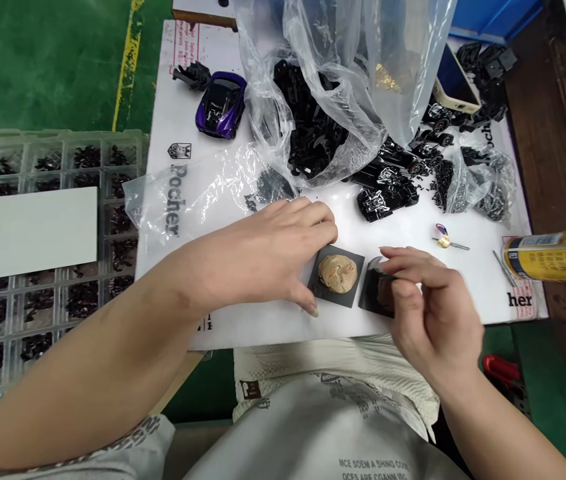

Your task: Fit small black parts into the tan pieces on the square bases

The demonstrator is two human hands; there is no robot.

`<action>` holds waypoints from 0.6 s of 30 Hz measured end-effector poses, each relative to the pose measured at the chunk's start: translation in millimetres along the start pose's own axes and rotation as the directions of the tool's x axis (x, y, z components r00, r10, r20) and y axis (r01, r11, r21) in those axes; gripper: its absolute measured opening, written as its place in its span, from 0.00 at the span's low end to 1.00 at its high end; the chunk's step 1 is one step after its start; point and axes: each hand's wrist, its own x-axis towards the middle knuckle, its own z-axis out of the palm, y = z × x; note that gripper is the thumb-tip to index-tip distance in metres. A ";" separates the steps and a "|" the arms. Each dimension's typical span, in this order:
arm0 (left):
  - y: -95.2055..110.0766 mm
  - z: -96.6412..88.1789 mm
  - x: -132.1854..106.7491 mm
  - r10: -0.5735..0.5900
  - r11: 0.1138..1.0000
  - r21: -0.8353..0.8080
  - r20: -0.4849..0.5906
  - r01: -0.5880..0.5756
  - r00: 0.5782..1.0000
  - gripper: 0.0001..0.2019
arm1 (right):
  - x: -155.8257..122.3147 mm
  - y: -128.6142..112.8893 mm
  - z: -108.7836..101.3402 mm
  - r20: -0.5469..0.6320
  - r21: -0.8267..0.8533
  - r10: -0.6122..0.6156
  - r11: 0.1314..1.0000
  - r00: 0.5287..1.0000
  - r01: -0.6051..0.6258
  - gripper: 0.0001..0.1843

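Observation:
My left hand (267, 257) rests on the white board (413, 300), its thumb and fingers holding the left edge of a small black square card (350, 293) that carries a tan lump (337, 272). My right hand (430, 310) hovers just to the right, fingers curled in a pinch over a second black card (373, 293). What the right fingers pinch is too small to make out.
A large clear bag of black plastic parts (313, 127) lies behind the hands, with loose black pieces (387, 193) and smaller bags to the right. A purple toy car (221, 105), a yellow can (553, 255), a small tool (445, 240) and a compartment tray (37, 293) on the left are nearby.

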 end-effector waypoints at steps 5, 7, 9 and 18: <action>-0.7 -0.4 0.7 -0.008 1.000 -0.001 0.006 0.008 1.000 0.30 | -0.1 -1.8 -7.3 0.002 -0.012 0.032 0.999 0.999 -0.032 0.10; 0.3 -0.7 1.3 -0.017 1.000 -0.003 0.015 0.017 1.000 0.29 | 1.6 -5.8 -4.5 0.087 -0.123 -0.090 0.987 0.992 0.101 0.14; 1.1 -0.6 1.7 -0.015 1.000 0.002 0.012 0.015 1.000 0.29 | 2.4 -10.3 1.1 0.142 -0.239 -0.173 0.949 0.975 0.203 0.17; 0.7 1.1 0.7 -0.002 1.000 0.010 -0.013 0.002 1.000 0.27 | -4.5 -17.1 20.6 0.084 -0.362 -0.267 0.889 0.960 0.279 0.16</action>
